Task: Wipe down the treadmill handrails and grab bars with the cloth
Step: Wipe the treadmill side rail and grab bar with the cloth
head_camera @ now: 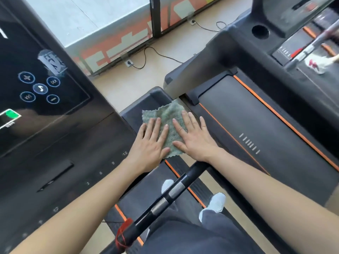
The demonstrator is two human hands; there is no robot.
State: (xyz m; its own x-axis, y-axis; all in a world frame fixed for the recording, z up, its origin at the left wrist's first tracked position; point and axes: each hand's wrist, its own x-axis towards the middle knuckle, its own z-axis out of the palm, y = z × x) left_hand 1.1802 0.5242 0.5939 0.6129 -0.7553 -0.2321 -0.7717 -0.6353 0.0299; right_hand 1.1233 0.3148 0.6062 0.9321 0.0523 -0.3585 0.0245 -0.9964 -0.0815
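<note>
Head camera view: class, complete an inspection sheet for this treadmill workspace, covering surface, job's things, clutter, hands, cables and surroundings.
Surface: black treadmill belt with orange edge stripes; the person's pale shoes stand on it.
Job's things: green terry cloth spread flat under both hands; black handrail with silver grip plates passes beneath the right wrist.
Clutter: red cord looped round the handrail.
Hands: left hand and right hand lie flat on the cloth, fingers straight.
Cables: black power leads run across the floor to wall sockets.
Surroundings: dark touchscreen console at left; second treadmill at right.
</note>
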